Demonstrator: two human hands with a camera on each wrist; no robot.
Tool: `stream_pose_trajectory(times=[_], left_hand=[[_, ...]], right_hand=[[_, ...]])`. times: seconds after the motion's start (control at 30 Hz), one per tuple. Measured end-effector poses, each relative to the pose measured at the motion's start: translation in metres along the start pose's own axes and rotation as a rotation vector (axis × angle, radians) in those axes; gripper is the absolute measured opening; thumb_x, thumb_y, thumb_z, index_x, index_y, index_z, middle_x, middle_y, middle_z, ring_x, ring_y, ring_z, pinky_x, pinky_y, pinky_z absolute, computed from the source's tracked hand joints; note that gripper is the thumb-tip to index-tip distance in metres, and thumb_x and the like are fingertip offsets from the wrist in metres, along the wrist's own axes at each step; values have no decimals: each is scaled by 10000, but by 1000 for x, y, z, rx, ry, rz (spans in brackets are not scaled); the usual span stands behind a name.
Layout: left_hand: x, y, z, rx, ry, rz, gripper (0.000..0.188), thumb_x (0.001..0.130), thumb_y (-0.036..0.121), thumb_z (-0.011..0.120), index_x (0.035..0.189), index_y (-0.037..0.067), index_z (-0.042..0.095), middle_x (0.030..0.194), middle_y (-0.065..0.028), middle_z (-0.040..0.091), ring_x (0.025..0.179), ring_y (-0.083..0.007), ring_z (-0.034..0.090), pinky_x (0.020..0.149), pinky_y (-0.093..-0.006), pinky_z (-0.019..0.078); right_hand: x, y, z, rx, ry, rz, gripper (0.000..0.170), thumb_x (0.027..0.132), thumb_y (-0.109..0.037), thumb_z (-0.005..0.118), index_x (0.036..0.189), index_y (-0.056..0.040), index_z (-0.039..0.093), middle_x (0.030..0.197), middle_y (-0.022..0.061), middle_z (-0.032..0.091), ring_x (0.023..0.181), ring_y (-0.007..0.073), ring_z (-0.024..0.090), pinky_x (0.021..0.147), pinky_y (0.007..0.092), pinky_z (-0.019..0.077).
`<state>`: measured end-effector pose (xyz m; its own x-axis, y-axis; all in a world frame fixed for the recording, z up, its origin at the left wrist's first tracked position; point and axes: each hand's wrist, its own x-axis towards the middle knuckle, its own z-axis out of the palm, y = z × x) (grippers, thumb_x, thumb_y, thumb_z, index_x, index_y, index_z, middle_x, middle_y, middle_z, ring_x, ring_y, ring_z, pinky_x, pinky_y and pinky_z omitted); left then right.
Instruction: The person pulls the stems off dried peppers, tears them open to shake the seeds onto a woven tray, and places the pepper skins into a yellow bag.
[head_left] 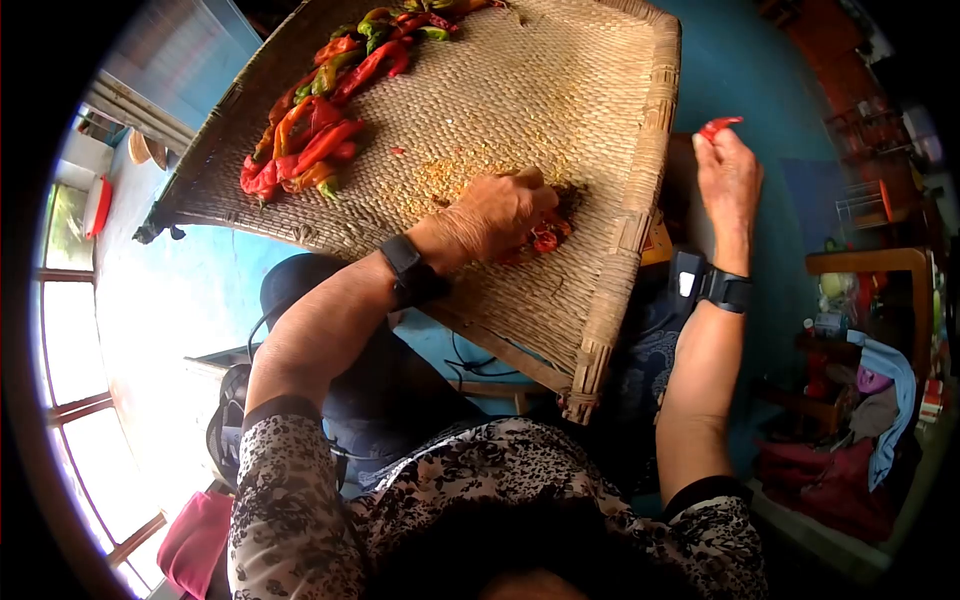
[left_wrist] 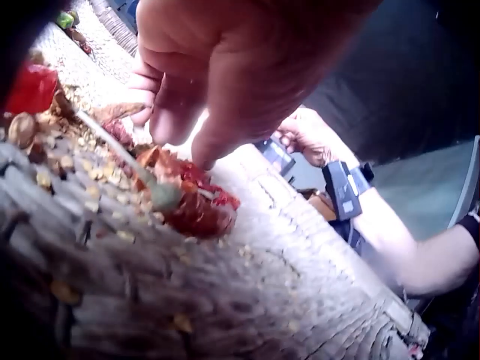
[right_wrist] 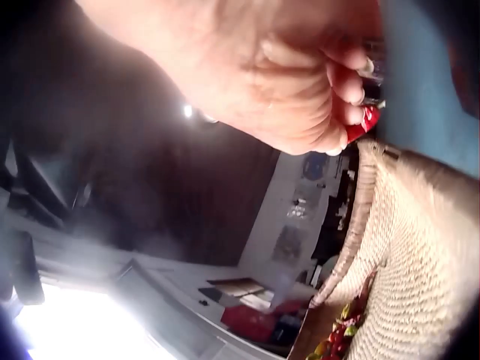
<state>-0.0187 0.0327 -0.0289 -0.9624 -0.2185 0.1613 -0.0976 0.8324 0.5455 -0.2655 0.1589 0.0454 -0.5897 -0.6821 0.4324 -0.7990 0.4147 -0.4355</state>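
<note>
My left hand (head_left: pixel 500 210) is low over the woven tray (head_left: pixel 520 90), its fingers bent downward. Below its fingertips lie torn red pepper scraps (left_wrist: pixel 199 214) and a pale green stem (left_wrist: pixel 161 193). Thumb and forefinger come right down to these scraps in the left wrist view; whether they pinch a piece I cannot tell. Beyond the tray's right rim, my right hand (head_left: pixel 728 180) is raised and holds a red chili pepper (head_left: pixel 720 127) at its fingertips. Only the pepper's end shows past the curled fingers in the right wrist view. Loose yellowish seeds (head_left: pixel 450 175) are spread around the left hand.
Whole red and green peppers (head_left: pixel 320 130) lie along the tray's left side. The tray's thick bound rim (head_left: pixel 650 150) runs between the two hands. A wooden-framed shelf (head_left: pixel 870 262) with clothes stands at the right, and windows (head_left: pixel 75 340) are at the left.
</note>
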Motion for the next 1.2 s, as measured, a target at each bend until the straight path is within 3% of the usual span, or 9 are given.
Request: stream_pose_trajectory(times=[0.13,0.23,0.33,0.43,0.6,0.8,0.87,0.97,1.2], left_hand=[[3,-5,12,208,81,60,174,786,45,603,959,65,605,958,-93,566,900,-267,604,710,-364,533],[3,-12,11,286,133,107,57,821,88,579,866,54,587,909,-88,553,882,-251,591,708,-369,525],[0,-19,6,283,103,92,55,834,102,565,849,55,588,900,-87,551,867,-254,590,698,-365,520],[-5,-22,-2,286,68,23,58,847,100,542,823,57,574,877,-88,549,826,-276,595,677,-383,509],[-10,-18,-15,314,-10,-143,67,828,112,575,885,76,576,878,-89,565,831,-288,605,660,-410,504],[-14,-18,-6,286,67,-26,180,820,92,591,998,106,599,883,-87,573,838,-284,619,664,-395,515],[-12,-14,-10,275,65,-41,159,828,88,590,987,96,597,891,-89,591,832,-283,624,649,-385,518],[-11,-11,-16,235,235,23,110,846,92,576,955,82,594,853,-95,604,795,-286,630,615,-384,515],[-19,-4,-21,173,31,-12,95,853,134,594,902,56,571,788,-98,602,731,-308,627,584,-381,510]], right_hand=[[1,7,-21,-380,-152,274,221,890,-241,605,1055,-93,614,943,171,675,906,388,635,758,458,506],[-1,5,-7,-252,-87,88,353,893,-200,612,1210,-50,573,995,187,674,960,352,648,788,428,519],[-7,-15,9,51,-163,-256,265,861,-103,629,1116,-33,607,768,154,661,644,279,636,619,368,501],[-20,-42,32,264,-386,-377,204,853,-65,629,1052,-23,619,647,98,569,589,155,580,518,317,462],[-40,-65,55,76,-860,-461,204,814,-124,675,976,-14,617,830,153,620,795,307,613,707,406,487],[-48,-64,71,-193,-864,-558,233,769,-45,659,977,-44,553,934,133,591,971,341,560,827,433,463],[-52,-53,78,-56,-604,-708,129,819,9,509,910,-36,589,857,160,627,835,342,623,733,437,502],[-53,-55,79,21,-636,-738,149,810,14,517,904,-43,617,869,161,632,831,345,621,723,423,508],[-37,-46,73,218,-603,-596,74,857,-82,610,811,-26,625,764,104,618,712,249,622,663,377,506]])
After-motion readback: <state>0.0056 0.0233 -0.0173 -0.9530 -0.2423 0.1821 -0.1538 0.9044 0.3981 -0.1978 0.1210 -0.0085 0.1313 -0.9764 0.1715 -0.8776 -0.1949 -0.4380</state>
